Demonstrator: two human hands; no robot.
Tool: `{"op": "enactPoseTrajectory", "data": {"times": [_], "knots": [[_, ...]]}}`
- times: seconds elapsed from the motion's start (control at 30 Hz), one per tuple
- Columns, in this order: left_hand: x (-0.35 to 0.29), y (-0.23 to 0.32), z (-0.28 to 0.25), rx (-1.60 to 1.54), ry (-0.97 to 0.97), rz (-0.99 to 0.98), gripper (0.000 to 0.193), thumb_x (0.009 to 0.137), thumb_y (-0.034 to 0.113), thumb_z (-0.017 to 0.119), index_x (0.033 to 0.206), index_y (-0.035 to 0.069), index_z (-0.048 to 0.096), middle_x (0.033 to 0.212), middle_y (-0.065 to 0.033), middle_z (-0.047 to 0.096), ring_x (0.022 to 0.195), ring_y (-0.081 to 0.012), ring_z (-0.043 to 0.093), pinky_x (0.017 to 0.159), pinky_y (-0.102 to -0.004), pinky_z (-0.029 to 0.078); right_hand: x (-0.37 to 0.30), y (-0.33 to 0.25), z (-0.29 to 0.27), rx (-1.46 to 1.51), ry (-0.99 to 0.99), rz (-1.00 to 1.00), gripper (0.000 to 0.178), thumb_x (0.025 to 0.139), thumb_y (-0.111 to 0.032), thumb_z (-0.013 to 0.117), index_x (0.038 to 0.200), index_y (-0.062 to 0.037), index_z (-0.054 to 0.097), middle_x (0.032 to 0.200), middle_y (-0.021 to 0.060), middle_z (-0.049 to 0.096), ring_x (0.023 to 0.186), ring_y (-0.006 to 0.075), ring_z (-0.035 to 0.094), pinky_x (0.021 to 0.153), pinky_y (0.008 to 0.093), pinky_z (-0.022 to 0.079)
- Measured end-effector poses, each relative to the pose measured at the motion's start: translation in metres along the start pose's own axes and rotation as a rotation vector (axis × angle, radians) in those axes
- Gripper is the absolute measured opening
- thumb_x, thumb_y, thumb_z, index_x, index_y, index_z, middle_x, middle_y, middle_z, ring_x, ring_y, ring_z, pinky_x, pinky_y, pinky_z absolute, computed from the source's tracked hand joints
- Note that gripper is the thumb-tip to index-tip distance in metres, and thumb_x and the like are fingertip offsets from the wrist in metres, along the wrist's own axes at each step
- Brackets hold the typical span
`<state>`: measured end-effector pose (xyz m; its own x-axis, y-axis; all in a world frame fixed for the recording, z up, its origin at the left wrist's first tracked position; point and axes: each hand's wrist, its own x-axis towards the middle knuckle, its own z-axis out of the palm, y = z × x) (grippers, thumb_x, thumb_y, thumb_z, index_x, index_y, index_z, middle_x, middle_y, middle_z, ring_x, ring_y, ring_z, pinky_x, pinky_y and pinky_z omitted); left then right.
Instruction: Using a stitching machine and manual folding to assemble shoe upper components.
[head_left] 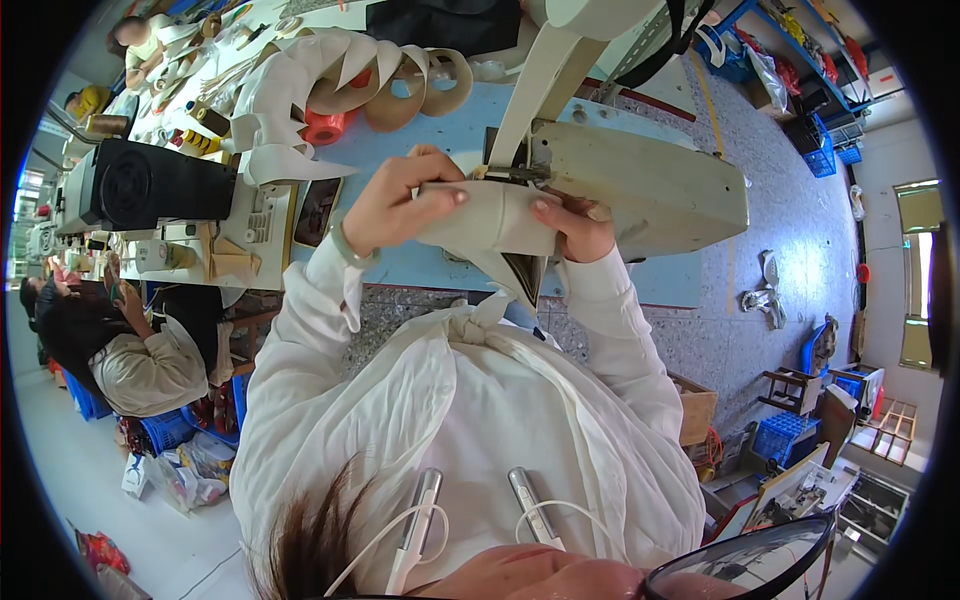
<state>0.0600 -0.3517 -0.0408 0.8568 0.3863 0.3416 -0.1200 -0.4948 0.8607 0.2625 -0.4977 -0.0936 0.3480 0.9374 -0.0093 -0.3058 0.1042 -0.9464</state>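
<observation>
Both my hands hold a cream, leather-like curved piece (485, 212), perhaps a shoe upper, in front of the sewing machine (640, 185). My left hand (400, 205) pinches its left end, thumb on top and fingers curled behind. At the right end my right hand (578, 228) grips it, thumb on the near face and the other fingers mostly hidden. A seam line runs across the piece, and a pointed flap with a dark inner side hangs below it. The piece's far edge lies close to the machine's needle area, where contact cannot be made out.
A curved row of similar cream pieces (275, 110) lies on the table at the far left, beside a red tape roll (325, 125). Nearer are a phone (317, 212) and a black machine housing (160, 185). A co-worker (150, 350) sits at the left. Blue crates (785, 437) stand right.
</observation>
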Motion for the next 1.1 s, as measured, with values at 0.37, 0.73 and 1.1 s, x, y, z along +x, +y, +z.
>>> {"op": "enactPoseTrajectory", "data": {"times": [0.37,0.73,1.1], "knots": [[-0.002,-0.044,0.020,-0.493,0.161,-0.297,0.023,0.087,0.016,0.056,0.072,-0.001,0.056,0.071,0.0004,0.051,0.071,-0.0087,0.044,0.065,-0.0244,0.035,0.018,0.004,-0.007,0.275,0.084,0.122,0.038,0.069,0.005,0.071,0.105,-0.0027,0.059,0.096,0.0073,0.062,0.088,0.0204,0.061,0.078,0.0336,0.052],[0.025,-0.053,0.024,-0.628,0.361,-0.405,0.020,0.088,0.020,0.061,0.081,0.002,0.064,0.073,0.0031,0.058,0.068,-0.0055,0.050,0.065,-0.0213,0.040,0.041,0.032,-0.015,0.568,0.119,-0.089,0.026,0.085,-0.020,0.064,0.109,-0.0097,0.059,0.104,0.0051,0.062,0.087,0.0186,0.061,0.076,0.0354,0.052],[-0.053,0.005,0.086,0.385,0.133,0.194,0.039,0.067,0.004,0.073,0.106,0.009,0.066,0.106,-0.0045,0.064,0.088,-0.0261,0.058,0.079,-0.0361,0.048,-0.050,-0.005,-0.014,-1.056,-0.176,-0.747,0.032,0.067,0.002,0.069,0.097,-0.0097,0.069,0.100,0.0047,0.067,0.093,0.0286,0.059,0.079,0.0357,0.049]]}}
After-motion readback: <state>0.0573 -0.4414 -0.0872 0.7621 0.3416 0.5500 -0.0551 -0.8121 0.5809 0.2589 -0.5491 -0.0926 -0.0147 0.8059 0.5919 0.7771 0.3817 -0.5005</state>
